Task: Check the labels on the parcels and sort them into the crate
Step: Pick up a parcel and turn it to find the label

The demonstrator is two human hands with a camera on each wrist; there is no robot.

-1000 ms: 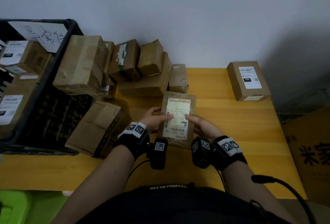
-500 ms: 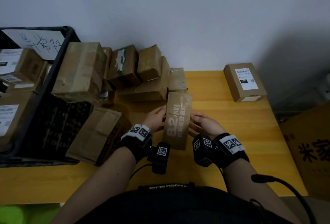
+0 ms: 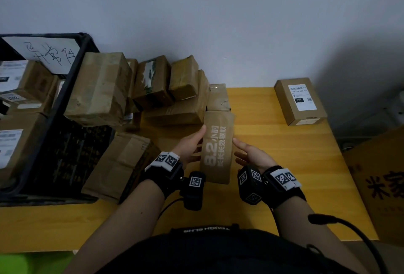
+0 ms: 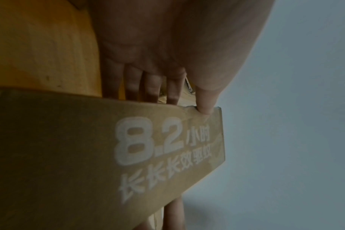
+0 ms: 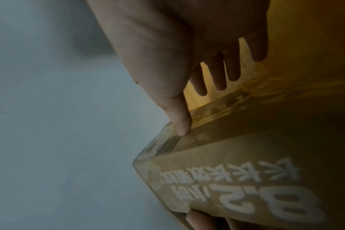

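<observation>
Parcel, a flat brown carton printed "8.2", held on edge above the yellow table between both hands. Left hand grasps one long edge, thumb on top and fingers underneath; right hand touches the opposite side with straight, loose fingers. Black crate stands to the left. Likely risk: with support mainly one-sided, the carton may tip or slip.
</observation>
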